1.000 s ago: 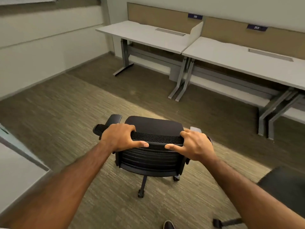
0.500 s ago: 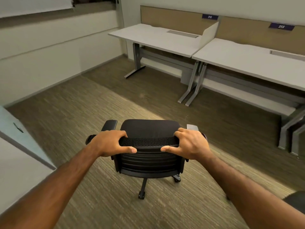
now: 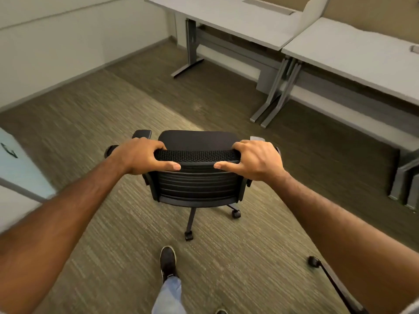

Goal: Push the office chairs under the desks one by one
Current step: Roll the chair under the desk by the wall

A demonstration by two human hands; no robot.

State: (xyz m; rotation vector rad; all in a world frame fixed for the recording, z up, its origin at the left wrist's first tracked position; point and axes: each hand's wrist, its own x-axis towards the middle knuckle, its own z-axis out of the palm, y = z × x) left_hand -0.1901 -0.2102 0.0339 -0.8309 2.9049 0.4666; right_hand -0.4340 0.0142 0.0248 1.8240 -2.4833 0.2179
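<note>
A black office chair on castors stands on the carpet right in front of me, its back toward me. My left hand grips the left end of the backrest's top edge. My right hand grips the right end. Ahead stand two grey desks side by side: the left desk and the right desk, with open floor beneath both. The chair is still well short of them.
Grey desk legs meet between the two desks. A white wall runs along the left. Another desk edge is at my near left. A second chair's castor and leg show at bottom right. My shoe is behind the chair.
The chair has rolled forward toward the desks with both hands on its backrest. I have stepped after it, and the desks now look nearer and higher in view.
</note>
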